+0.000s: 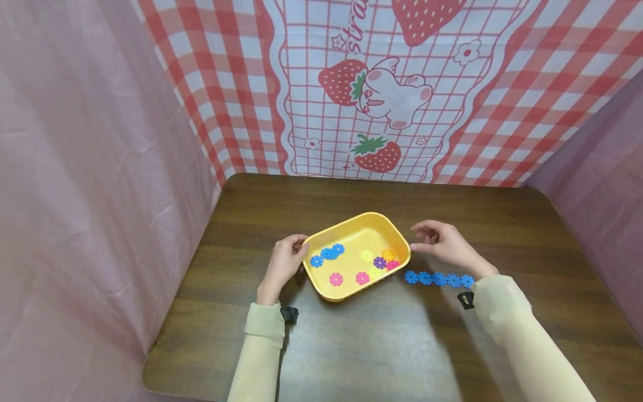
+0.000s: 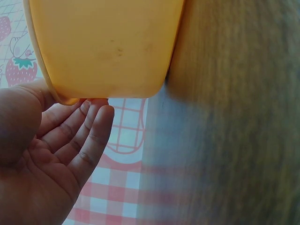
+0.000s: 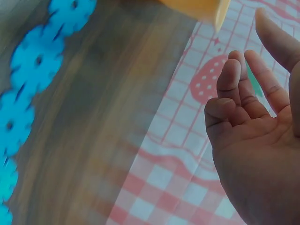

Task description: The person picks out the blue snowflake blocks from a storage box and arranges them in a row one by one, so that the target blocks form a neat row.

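A yellow plastic tray (image 1: 348,263) is tilted slightly sideways at the middle of the table. My left hand (image 1: 282,267) pinches its left rim, thumb on the edge and fingers on the outer wall, as the left wrist view shows. Off the tray's right end, my right hand (image 1: 449,245) hovers with loosely bent fingers and holds nothing; a gap parts it from the tray in the right wrist view. Inside lie joined blue snowflake discs (image 1: 329,253), pink discs (image 1: 336,279), a purple disc (image 1: 380,262), an orange disc (image 1: 388,254) and yellow discs (image 1: 367,255).
A straight chain of several blue discs (image 1: 439,278) lies on the wooden table (image 1: 372,346), below the right hand. Behind the table hangs a strawberry-print checked cloth (image 1: 241,100). Pink curtains (image 1: 100,167) flank both sides.
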Tool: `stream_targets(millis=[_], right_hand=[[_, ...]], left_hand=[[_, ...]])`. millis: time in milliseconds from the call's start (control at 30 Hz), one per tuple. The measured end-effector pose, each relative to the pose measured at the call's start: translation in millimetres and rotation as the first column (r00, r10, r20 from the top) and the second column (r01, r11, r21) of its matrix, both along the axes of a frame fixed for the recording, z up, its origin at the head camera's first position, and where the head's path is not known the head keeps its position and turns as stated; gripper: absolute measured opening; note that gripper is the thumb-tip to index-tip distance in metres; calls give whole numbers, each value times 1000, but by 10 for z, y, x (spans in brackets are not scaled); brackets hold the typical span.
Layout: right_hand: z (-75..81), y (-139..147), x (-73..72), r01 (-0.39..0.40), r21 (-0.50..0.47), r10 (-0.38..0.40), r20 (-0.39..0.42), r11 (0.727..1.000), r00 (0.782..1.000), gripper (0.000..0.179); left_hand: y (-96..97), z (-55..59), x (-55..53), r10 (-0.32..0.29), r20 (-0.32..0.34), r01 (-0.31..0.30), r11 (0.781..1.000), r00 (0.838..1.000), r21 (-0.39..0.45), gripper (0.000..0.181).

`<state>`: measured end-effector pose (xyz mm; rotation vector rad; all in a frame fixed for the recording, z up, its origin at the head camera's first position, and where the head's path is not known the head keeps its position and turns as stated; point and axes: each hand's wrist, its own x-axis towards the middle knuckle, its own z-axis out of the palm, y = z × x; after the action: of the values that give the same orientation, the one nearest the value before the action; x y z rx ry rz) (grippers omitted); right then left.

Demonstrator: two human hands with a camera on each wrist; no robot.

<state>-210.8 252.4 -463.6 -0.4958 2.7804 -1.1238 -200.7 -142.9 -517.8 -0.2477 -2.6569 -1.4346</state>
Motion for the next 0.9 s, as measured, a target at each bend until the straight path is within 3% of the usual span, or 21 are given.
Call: stream_targets(millis=[533,900], right_hand=[[-118,-667,-254,-111,-64,110,-20,992,994,41],[-319,-1071,-349,-216,-96,211,-59,972,976,37]], left_hand=[[-6,3,12,3,-16,-3,1000,1000,5,19],[-8,4,10,-2,-23,3,1000,1000,0,19]])
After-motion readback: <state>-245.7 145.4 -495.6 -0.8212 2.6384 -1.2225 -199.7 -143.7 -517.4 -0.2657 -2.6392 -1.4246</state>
